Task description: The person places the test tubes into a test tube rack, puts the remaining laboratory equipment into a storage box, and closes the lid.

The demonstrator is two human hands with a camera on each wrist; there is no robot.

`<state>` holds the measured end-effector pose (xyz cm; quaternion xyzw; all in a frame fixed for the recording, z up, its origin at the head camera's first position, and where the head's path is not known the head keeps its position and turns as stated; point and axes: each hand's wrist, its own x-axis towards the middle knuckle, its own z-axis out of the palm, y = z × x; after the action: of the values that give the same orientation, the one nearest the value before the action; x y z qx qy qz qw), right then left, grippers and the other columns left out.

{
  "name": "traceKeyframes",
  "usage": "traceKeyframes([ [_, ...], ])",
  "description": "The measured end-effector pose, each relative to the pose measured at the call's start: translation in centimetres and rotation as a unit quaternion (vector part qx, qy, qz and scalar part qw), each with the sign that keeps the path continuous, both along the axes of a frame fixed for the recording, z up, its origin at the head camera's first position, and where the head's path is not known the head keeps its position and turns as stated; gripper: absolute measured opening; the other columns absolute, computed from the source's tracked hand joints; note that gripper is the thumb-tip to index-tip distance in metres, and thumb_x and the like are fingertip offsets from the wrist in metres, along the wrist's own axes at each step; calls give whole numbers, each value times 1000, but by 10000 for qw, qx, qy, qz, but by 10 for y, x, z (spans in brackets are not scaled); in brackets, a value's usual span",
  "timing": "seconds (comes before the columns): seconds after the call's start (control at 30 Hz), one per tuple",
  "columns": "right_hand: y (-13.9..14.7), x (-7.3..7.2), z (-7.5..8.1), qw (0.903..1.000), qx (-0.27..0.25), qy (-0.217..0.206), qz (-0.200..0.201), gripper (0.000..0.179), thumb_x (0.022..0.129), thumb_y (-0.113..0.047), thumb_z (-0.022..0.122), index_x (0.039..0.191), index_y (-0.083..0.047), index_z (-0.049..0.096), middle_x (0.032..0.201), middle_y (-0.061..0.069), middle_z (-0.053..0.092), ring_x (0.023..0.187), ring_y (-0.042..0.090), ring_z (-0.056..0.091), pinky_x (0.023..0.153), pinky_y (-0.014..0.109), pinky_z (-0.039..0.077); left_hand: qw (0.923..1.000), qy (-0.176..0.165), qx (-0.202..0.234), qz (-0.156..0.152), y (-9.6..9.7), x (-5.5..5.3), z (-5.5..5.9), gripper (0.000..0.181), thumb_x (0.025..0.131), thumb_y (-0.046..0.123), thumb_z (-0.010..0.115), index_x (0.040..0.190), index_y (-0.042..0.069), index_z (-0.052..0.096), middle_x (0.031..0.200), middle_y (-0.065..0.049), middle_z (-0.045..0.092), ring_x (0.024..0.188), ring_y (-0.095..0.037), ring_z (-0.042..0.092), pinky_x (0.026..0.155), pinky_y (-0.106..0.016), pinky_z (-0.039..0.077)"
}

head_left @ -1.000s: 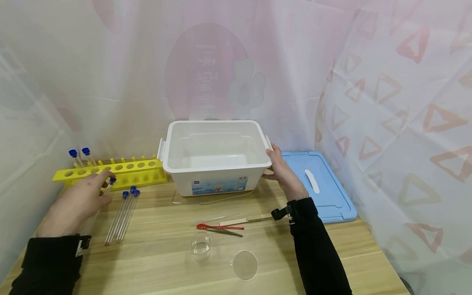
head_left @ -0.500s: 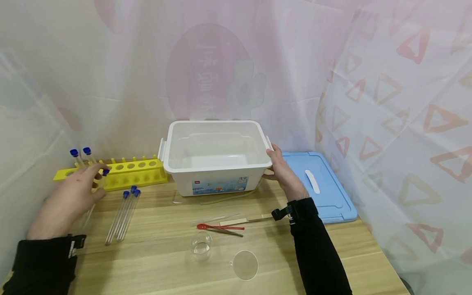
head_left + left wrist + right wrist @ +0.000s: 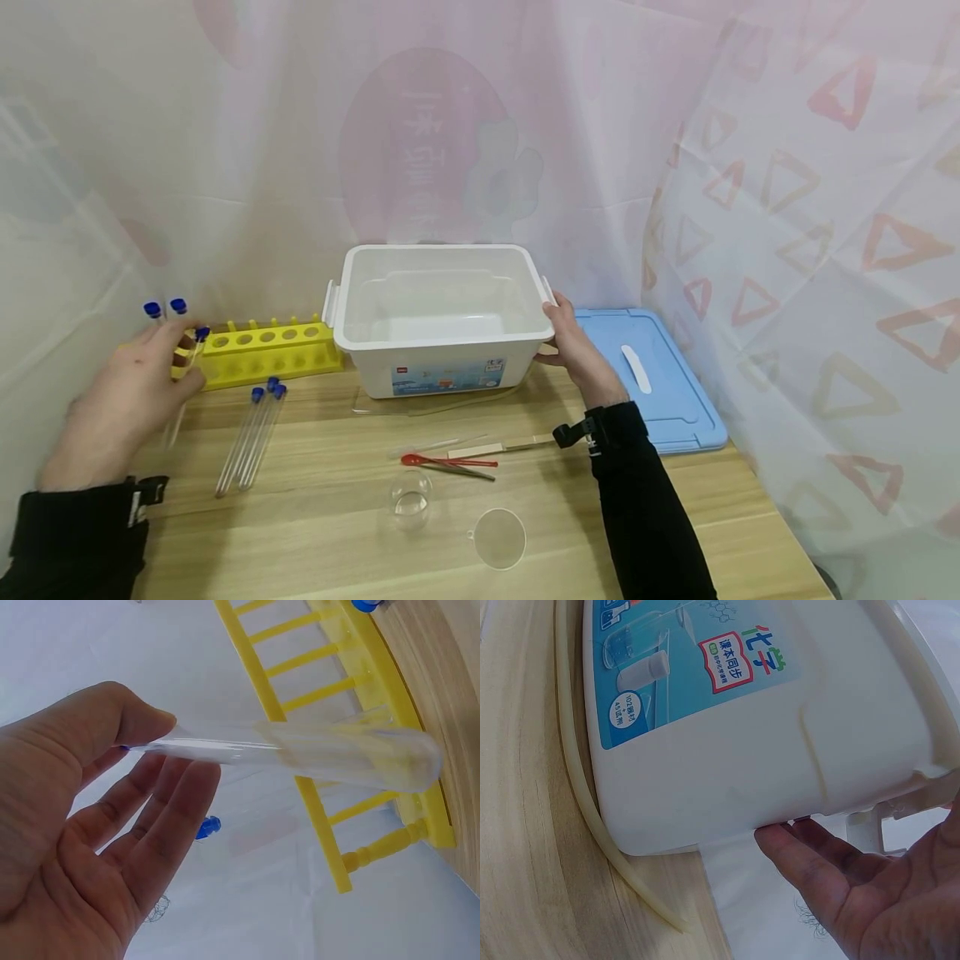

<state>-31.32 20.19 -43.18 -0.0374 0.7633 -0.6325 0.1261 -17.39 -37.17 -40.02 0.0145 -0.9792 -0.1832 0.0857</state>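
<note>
My left hand (image 3: pixel 131 387) pinches a clear test tube (image 3: pixel 300 754) with a blue cap near its capped end, between thumb and fingers. The tube is tilted and its rounded end overlaps the yellow test tube rack (image 3: pixel 273 354) in the left wrist view. Two capped tubes (image 3: pixel 177 306) stand in the rack's left end, partly hidden by the hand. Several more test tubes (image 3: pixel 251 437) lie together on the table. My right hand (image 3: pixel 573 346) holds the handle end of a white plastic box (image 3: pixel 442 346), thumb at the rim, fingertips (image 3: pixel 776 840) against its side.
A blue lid (image 3: pixel 652 383) lies right of the box. Pale rubber tubing (image 3: pixel 592 817) runs along the box's base. In front lie a red spoon (image 3: pixel 411 460), tweezers (image 3: pixel 461 472), a small clear beaker (image 3: pixel 410 500) and a round clear disc (image 3: pixel 498 540). Curtains enclose the table (image 3: pixel 322 542).
My left hand has moved left along the rack with the pinched test tube, now near the two standing tubes. The right hand and the box have stayed in place.
</note>
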Motion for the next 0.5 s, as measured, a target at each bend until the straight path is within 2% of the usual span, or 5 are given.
traceKeyframes([
  [0.13,0,0,0,10000,3,4,-2,80,124,-63,39,189,-36,0,187,22,32,169,51,50,132,76,51,9997,218,85,88,3,1,3,75,105,-2,72,172,-6,39,150,-45,52,122,-64,63,88,-77,64],
  [0.33,0,0,1,10000,-6,-3,7,80,124,-63,39,189,-36,0,187,22,32,169,51,49,132,77,50,9979,565,185,260,7,1,6,76,107,-2,70,176,-5,36,150,-43,53,126,-64,59,91,-79,63],
  [0.5,-1,0,2,10000,-47,-28,-14,80,124,-62,39,189,-35,0,186,23,35,169,51,50,133,77,50,9935,914,391,545,11,-3,7,77,110,0,67,179,-3,34,155,-41,53,134,-61,58,99,-81,60],
])
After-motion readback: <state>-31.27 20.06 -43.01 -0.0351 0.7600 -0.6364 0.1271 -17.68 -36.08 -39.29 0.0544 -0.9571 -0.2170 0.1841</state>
